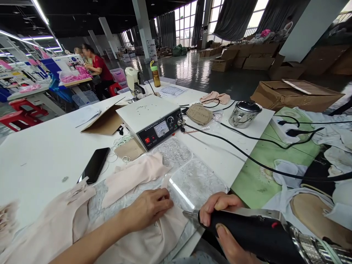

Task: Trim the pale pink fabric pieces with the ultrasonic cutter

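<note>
My left hand is closed, its fingers pressed together on a pale pink fabric piece that lies on the table. A narrow strip of the fabric sticks up past my fingertips. My right hand wraps around a thick black handheld ultrasonic cutter with a tapered metal tip. The tip points left and sits at the right edge of the fabric; I cannot tell whether it touches. Another pale pink fabric strip lies just beyond my left hand. Beneath is a clear plastic sheet.
A control box with dial and knobs stands mid-table, cabled off to the right. Around it are a phone, a cardboard template, a lidded steel cup and a bottle. A power strip lies right. A co-worker sits far left.
</note>
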